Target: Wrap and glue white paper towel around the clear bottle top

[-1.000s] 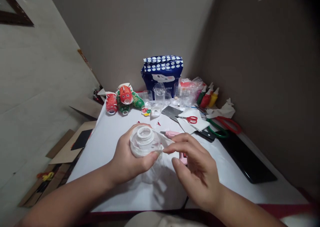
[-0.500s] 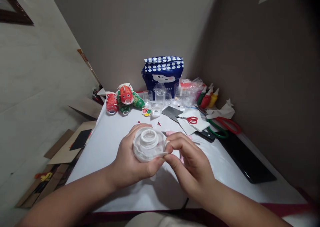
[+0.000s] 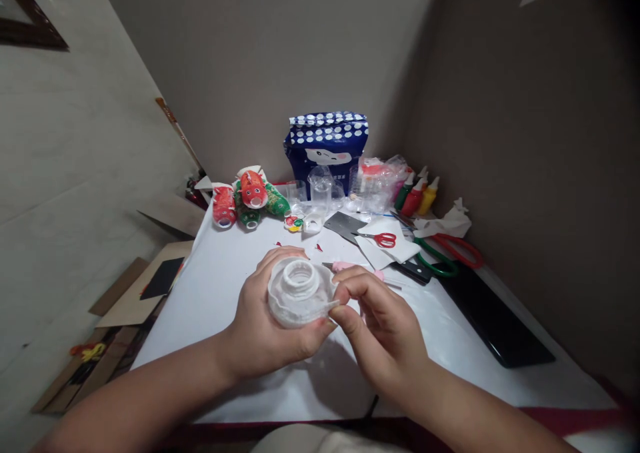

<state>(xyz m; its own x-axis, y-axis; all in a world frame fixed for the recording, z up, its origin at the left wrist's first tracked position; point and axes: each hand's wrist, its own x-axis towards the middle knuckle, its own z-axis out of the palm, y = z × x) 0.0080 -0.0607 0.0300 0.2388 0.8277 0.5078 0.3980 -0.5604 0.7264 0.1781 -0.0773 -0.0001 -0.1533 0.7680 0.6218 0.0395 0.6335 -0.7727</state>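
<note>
My left hand (image 3: 273, 333) is wrapped round a cut plastic bottle (image 3: 283, 310), its round threaded neck facing up toward me. A thin whitish wrapping (image 3: 325, 301) with an uneven edge, like tissue or paper, surrounds the bottle's shoulder. At the bottle's right side, my right hand (image 3: 383, 320) pinches a loose bit of that wrapping between thumb and forefinger. The bottle's lower part is hidden by my left hand. Just beyond my right hand lies a pink-handled tool (image 3: 344, 265), partly covered.
Red and green painted bottle figures (image 3: 253, 190) sit at the back left. Behind stands a blue bag (image 3: 325, 136), with clear plastic pieces (image 3: 320, 190) before it. Paint bottles (image 3: 414, 198), red scissors (image 3: 385, 240), larger scissors (image 3: 460, 248) and a black slab (image 3: 493, 316) lie to the right.
The bottle has shifted very slightly right and down in my hands. My right hand keeps its pinch on the wrapping's edge at nearly the same spot.
</note>
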